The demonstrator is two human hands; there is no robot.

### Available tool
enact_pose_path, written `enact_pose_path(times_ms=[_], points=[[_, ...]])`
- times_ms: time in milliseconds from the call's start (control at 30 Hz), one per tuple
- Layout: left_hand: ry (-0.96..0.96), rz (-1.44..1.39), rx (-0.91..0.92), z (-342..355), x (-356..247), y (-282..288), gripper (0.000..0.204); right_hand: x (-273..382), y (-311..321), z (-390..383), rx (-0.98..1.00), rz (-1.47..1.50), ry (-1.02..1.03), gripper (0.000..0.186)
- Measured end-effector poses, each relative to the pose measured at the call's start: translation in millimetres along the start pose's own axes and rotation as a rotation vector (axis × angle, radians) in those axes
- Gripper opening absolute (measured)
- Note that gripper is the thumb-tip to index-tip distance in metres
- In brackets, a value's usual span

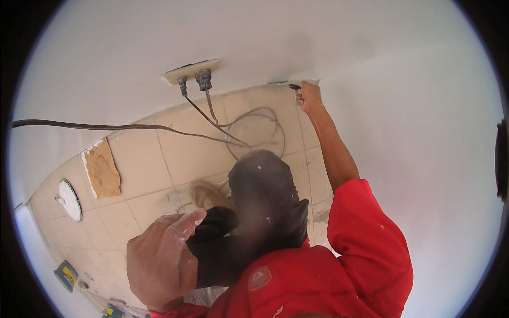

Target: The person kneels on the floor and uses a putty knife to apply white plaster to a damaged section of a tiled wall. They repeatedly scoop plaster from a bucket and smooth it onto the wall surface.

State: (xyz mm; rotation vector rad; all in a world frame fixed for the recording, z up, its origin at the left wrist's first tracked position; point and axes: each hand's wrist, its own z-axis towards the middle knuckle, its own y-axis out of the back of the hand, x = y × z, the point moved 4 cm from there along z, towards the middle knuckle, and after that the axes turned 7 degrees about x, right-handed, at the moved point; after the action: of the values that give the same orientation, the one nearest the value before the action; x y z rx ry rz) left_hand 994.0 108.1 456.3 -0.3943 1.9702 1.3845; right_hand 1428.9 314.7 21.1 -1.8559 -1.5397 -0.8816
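My right hand [308, 96] reaches out to the foot of the wall near the corner, its fingers closed round a small tool with a black end [295, 86]. The rest of that tool is covered by the fist, so its kind does not show. A patch of whitish filler [313, 82] lies on the wall base just behind this hand. Close to the camera, my left hand [161, 259] is dusted with white and held beside my dark-trousered leg [262, 185]. Its fingers are bent inward; whatever they may hold is hidden.
A wall socket [191, 71] holds two plugs, their cables looping over the tiled floor [140, 153]. Another dark cable [85, 125] runs left. Farther left are a brown cardboard piece [102, 168], a round white-smeared lid [70, 201] and a green-and-yellow box [66, 275].
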Motion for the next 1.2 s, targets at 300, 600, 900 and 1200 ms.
enact_pose_path(times_ms=[300, 600, 900, 1200], points=[[-0.008, -0.014, -0.002, 1.9, 3.1, -5.1, 0.058, -12.9, 12.7, 7.7, 0.051, -0.195, 0.189, 0.016], [0.071, 0.062, 0.001, -11.6, -0.1, 1.6, 0.056, -32.8, -64.7, -18.5, 0.111, -0.093, -0.027, 0.017], [0.068, 0.07, -0.016, -10.9, 21.7, -5.0, 0.054, -140.6, 21.4, 54.8, 0.353, -0.418, -0.001, 0.01], [0.125, 0.022, 0.007, -19.4, 13.8, 0.4, 0.055, -37.1, -65.3, -13.4, 0.244, -0.211, -0.074, 0.02]])
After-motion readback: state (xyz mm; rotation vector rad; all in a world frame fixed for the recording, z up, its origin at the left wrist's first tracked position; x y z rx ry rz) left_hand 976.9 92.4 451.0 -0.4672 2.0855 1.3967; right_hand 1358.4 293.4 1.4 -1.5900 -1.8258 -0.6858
